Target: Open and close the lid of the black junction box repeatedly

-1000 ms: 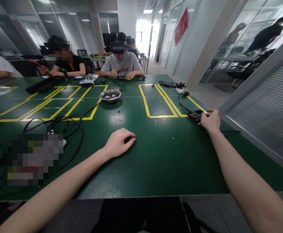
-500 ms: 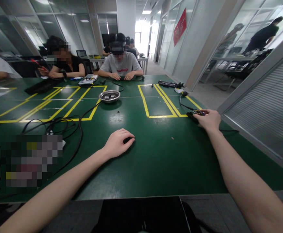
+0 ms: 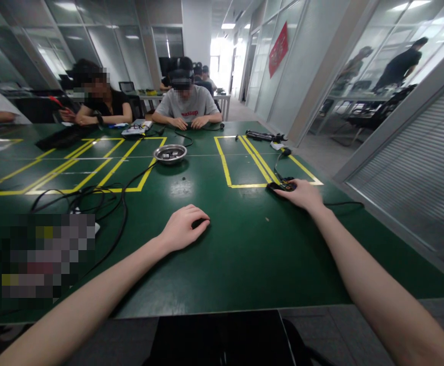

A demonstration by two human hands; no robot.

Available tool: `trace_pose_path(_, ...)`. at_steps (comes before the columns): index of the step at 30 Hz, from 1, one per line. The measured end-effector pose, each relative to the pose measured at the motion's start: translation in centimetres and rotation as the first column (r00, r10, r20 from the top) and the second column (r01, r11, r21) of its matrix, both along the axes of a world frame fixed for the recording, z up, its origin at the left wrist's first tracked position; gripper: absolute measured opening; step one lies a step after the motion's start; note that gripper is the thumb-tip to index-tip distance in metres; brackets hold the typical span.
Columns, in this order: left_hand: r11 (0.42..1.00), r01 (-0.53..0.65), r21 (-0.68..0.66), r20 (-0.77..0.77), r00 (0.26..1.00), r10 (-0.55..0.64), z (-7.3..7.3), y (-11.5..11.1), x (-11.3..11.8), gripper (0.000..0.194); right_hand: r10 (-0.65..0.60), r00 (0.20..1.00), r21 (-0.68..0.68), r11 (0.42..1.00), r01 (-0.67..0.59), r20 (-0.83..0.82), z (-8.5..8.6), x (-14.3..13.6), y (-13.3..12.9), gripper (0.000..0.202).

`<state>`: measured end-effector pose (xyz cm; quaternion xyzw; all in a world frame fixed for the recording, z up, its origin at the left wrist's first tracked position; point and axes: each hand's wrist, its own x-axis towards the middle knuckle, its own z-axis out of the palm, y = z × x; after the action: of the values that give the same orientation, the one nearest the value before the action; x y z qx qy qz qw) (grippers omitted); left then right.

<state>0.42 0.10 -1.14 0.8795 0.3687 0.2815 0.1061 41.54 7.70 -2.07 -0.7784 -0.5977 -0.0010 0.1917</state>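
My right hand [image 3: 303,194] lies on a small black device [image 3: 281,186] with coloured buttons and a black cable, gripping it on the green table [image 3: 245,244], just below the yellow taped rectangle [image 3: 245,162]. My left hand [image 3: 184,227] rests palm down near the table's middle, fingers loosely curled; a small dark thing shows under the fingertips, but I cannot tell what it is.
A metal bowl [image 3: 170,153] with small parts stands mid-table. A tangle of black cables [image 3: 88,201] lies at the left. A black tool [image 3: 263,135] lies at the far right. Two people sit at the far side, another's sleeve at the left edge. A glass partition runs along the right.
My right hand has dragged the black device leftward and toward me along the table, from the right edge to the yellow rectangle's near corner. My left hand has stayed put.
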Motion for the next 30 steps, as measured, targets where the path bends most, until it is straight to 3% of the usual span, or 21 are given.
trace_pose_path(3,1.0,0.002,0.004,0.002,1.0,-0.002,-0.1,0.0,0.0,0.013,0.198,0.98,-0.023,0.98,-0.198,-0.003,0.4,-5.1,-1.0,0.065)
trace_pose_path(5,1.0,0.012,0.02,0.014,1.0,-0.012,0.0,0.0,0.1,0.017,0.419,0.908,0.015,0.908,-0.419,-0.019,0.5,-8.5,-2.1,0.061)
trace_pose_path(6,0.999,0.021,0.034,0.023,0.999,-0.022,0.0,-0.1,0.2,0.021,0.534,0.845,0.041,0.845,-0.533,-0.031,0.5,-10.1,-2.9,0.06)
trace_pose_path(8,0.996,0.055,0.066,0.034,0.998,-0.057,0.3,-0.2,0.2,0.03,0.754,0.652,0.071,0.656,-0.751,-0.072,0.5,-12.8,-4.6,0.057)
trace_pose_path(10,0.989,0.122,0.087,0.015,0.992,-0.123,0.6,-0.3,0.1,0.025,0.89,0.438,0.064,0.448,-0.892,-0.13,0.8,-14.7,-6.3,0.059)
trace_pose_path(11,0.983,0.158,0.094,-0.001,0.987,-0.158,0.7,-0.4,0.1,0.02,0.92,0.361,0.056,0.372,-0.926,-0.151,0.9,-15.3,-7.1,0.061)
trace_pose_path(13,0.973,0.208,0.104,-0.031,0.978,-0.206,0.9,-0.4,0.0,0.014,0.939,0.296,0.036,0.306,-0.951,-0.174,1.3,-16.0,-8.0,0.062)
trace_pose_path(18,0.965,0.249,0.086,-0.072,0.967,-0.243,1.0,-0.6,0.0,0.015,0.929,0.344,0.025,0.35,-0.936,-0.138,1.5,-15.6,-8.0,0.059)
trace_pose_path(21,0.964,0.255,0.078,-0.06,0.966,-0.251,0.9,-0.9,0.2,0.015,0.938,0.33,0.064,0.337,-0.939,-0.105,1.5,-15.3,-7.7,0.058)
trace_pose_path(23,0.966,0.243,0.084,-0.05,0.97,-0.239,0.8,-1.0,0.3,0.014,0.942,0.327,0.072,0.332,-0.941,-0.076,1.4,-15.3,-7.6,0.063)
trace_pose_path(27,0.972,0.232,0.043,-0.057,0.972,-0.23,0.5,-1.1,0.3,0.014,0.925,0.378,0.044,0.38,-0.924,-0.043,1.2,-15.2,-7.4,0.077)
trace_pose_path(30,0.979,0.202,0.004,-0.09,0.976,-0.2,0.2,-0.9,0.2,0.013,0.921,0.38,0.053,0.385,-0.921,-0.079,1.0,-14.9,-7.2,0.074)
